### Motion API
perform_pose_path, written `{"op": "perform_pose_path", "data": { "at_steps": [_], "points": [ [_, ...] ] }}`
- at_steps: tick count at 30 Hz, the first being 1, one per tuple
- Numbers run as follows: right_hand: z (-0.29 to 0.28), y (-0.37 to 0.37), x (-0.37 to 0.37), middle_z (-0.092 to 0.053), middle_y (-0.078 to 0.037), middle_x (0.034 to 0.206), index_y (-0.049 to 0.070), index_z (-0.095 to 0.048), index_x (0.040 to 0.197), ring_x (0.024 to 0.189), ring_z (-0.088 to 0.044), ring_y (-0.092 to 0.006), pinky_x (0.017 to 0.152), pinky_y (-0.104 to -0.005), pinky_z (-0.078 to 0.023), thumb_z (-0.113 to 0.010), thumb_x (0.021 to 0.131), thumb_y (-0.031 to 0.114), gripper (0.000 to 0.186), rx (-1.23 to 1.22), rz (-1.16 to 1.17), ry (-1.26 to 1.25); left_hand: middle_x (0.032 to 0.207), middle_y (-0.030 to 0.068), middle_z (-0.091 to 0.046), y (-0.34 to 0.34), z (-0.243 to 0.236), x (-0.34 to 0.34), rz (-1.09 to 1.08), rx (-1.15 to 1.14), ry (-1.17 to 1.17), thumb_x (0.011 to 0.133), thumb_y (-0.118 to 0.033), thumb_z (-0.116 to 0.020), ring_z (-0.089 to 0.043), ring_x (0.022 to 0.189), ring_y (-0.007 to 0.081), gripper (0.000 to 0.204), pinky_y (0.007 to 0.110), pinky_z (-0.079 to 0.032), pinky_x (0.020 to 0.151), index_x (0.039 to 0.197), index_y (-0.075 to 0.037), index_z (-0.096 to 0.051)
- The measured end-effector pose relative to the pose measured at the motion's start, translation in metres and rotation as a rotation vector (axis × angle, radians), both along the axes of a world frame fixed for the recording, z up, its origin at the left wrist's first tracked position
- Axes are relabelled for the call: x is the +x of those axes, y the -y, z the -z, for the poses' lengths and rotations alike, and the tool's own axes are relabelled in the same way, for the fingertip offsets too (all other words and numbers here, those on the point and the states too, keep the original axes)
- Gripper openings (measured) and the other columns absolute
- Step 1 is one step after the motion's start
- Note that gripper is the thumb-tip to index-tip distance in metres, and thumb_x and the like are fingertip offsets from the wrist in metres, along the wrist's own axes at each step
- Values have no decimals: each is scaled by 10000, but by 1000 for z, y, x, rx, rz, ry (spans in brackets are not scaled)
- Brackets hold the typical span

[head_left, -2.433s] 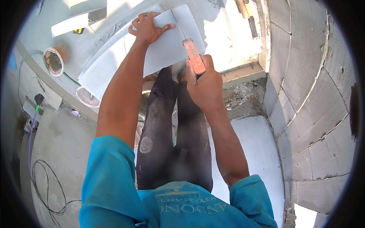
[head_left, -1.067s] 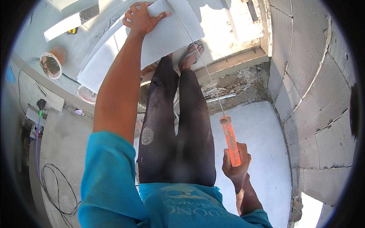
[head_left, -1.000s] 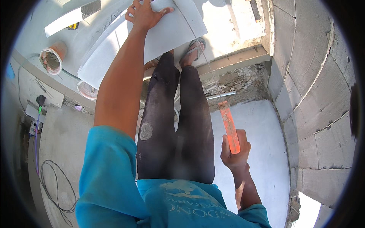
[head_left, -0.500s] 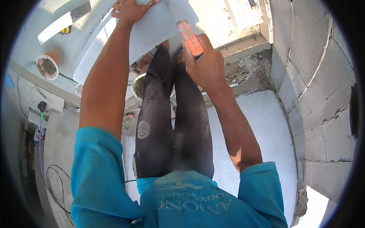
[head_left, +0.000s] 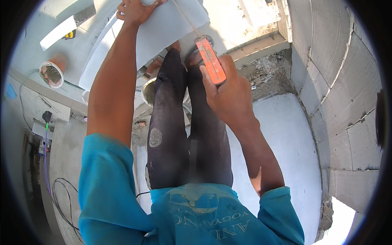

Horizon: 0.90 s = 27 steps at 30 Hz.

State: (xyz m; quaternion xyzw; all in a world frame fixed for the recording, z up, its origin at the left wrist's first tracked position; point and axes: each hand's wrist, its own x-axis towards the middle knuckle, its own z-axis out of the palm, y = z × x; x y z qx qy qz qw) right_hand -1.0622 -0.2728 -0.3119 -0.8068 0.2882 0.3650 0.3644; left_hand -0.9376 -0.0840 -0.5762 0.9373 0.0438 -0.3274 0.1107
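In my right hand [head_left: 230,92] is a handsaw [head_left: 210,61] with a scuffed orange handle, my fingers wrapped round its rear end. Its narrow blade runs forward and left along the white board [head_left: 171,24], out of the top of the picture. My left hand [head_left: 138,11] lies on the board left of the blade, fingers apart and pressing on its surface. The board is flat and pale, its near edge just past my feet. Where the blade meets the board's far part is outside the view.
Left of the board lie an orange-rimmed bucket [head_left: 53,71] with grey residue and a black-and-yellow tape measure [head_left: 70,35]. Another bucket [head_left: 149,92] stands by my left shin. A grey block wall [head_left: 339,81] rises at right. Black cable [head_left: 63,200] loops at lower left.
My right hand has drawn the saw back toward me and slightly right, baring more of its blade. My left hand stays on the board, which appears shifted slightly left.
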Motion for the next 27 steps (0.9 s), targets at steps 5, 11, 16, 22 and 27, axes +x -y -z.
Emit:
{"op": "perform_pose_path", "data": {
  "at_steps": [5,11,16,22,27],
  "points": [
    [-81,34,-101,-635,-107,913,20,-670,1073,688,-713,-233,587,-348,-550,-689,965,138,161,4,24,114,1538,173,-375,-11,19,10,75,25,87,707,-770,-765,-299,1424,485,892,673,-217,1130,1420,-274,-561],
    [32,-16,31,-636,-209,681,17,-571,973,668,-660,-461,582,-475,-518,-664,991,259,260,-59,-19,39,1548,207,-362,-21,39,4,82,-8,68,689,-861,-709,-269,1438,506,955,691,-209,1123,1442,-295,-550],
    [-62,34,-101,-671,-135,921,54,-640,1270,705,-717,-224,608,-355,-552,-651,979,130,301,44,-99,119,1547,218,-359,-9,33,12,123,39,141,680,-868,-708,-255,1445,516,987,693,-227,1116,1451,-277,-536],
    [45,-8,31,-680,-230,772,6,-591,1018,671,-682,-441,596,-441,-530,-652,990,297,299,-47,-49,9,1560,174,-360,-16,39,22,93,12,72,695,-855,-710,-252,1451,507,951,686,-231,1120,1440,-286,-549],
    [-49,36,-125,-701,-188,912,33,-626,1090,622,-694,-299,569,-353,-528,-687,976,246,249,102,98,262,1492,128,-424,1,3,13,33,14,71,719,-644,-839,-358,1397,438,866,637,-317,1121,1400,-200,-542]
  ]
}}
